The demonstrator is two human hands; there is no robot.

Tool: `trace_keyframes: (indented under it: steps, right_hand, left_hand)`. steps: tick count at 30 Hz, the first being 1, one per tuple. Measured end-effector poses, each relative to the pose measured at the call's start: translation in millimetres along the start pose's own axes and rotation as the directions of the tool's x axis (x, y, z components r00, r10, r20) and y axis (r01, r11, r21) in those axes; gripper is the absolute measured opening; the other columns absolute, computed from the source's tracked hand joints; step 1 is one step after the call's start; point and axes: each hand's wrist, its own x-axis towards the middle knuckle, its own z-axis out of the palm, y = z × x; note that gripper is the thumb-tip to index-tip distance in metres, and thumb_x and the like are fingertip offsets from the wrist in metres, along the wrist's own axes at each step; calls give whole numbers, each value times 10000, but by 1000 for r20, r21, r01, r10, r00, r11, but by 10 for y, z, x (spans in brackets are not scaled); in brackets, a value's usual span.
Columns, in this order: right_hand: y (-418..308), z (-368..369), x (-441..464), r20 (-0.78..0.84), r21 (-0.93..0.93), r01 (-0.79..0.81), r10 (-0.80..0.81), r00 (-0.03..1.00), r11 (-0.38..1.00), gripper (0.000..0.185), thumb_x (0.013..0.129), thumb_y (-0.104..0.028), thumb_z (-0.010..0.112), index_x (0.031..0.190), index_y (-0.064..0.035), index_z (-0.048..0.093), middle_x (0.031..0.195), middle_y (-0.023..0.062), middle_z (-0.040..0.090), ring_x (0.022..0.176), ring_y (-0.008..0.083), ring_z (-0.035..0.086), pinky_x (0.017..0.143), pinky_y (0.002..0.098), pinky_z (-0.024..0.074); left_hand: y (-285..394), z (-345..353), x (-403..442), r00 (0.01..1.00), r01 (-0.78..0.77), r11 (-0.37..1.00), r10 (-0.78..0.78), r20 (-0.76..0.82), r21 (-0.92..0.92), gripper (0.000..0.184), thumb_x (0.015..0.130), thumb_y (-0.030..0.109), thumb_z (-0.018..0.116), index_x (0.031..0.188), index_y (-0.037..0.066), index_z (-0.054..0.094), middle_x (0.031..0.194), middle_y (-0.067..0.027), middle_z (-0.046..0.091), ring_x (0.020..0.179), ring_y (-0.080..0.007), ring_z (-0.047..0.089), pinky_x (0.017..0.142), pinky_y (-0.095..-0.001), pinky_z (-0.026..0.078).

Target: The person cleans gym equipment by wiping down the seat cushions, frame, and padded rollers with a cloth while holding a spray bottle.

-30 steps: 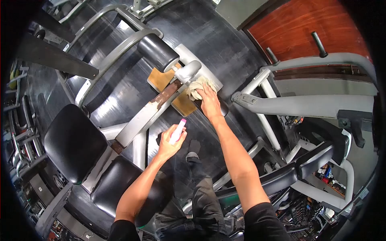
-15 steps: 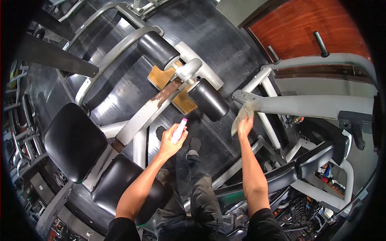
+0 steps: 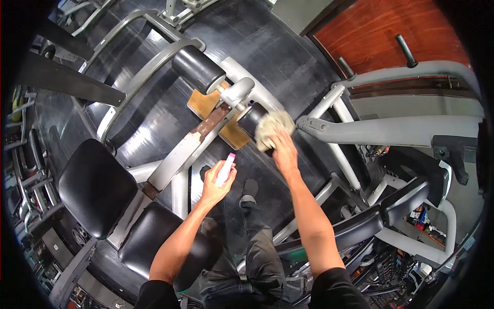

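Note:
My left hand is wrapped round a small white bottle with a pink top, held above the dark floor. My right hand presses a crumpled beige cloth against the outer end of the right black roller pad, hiding much of that pad. The left black roller pad sits across the grey joint. From there a pale metal beam with brown worn patches runs down toward the black seat.
Two black seat pads stand at the left. Thick grey machine arms reach in from the right, near my right hand. Tan footplates lie beneath the rollers. A long black bench pad is at lower right.
My right hand and the cloth left the roller's inner end, swung out right by the grey arm, and are now back on the roller's outer end. My left hand barely moved.

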Motion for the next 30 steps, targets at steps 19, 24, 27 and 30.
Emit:
trace_keyframes:
  steps: [19,24,27,30]
  right_hand:
    - [8,122,140,-38,165,-671,684,728,723,383,824,-21,486,1204,-70,499,1015,238,619,951,427,581,833,492,443]
    - [-242,124,-310,-169,67,-325,332,928,943,442,734,76,542,1154,-63,551,1090,185,594,1068,353,548,906,433,415]
    - [-190,86,-221,-47,204,-555,575,817,806,415,794,45,512,1193,-69,531,1068,218,607,1047,380,563,878,446,420]
    - [-361,-17,189,-249,583,-522,748,615,623,396,838,33,461,1228,-27,494,1052,245,616,1003,417,582,844,450,441]
  left_hand:
    - [71,-20,25,992,45,985,-64,-111,-164,103,848,31,605,949,18,593,727,-25,621,571,-74,560,519,-225,457]
    - [35,-23,28,991,32,990,-50,-127,-137,108,845,32,602,951,16,595,743,-33,630,592,-81,572,531,-230,465]
    - [16,-50,37,990,-6,994,-9,-140,-107,114,837,29,610,950,14,597,756,-45,636,616,-84,585,541,-240,474]
    - [9,-25,28,990,15,993,-31,-135,-119,121,832,19,613,951,11,598,762,-55,639,631,-86,593,548,-246,479]
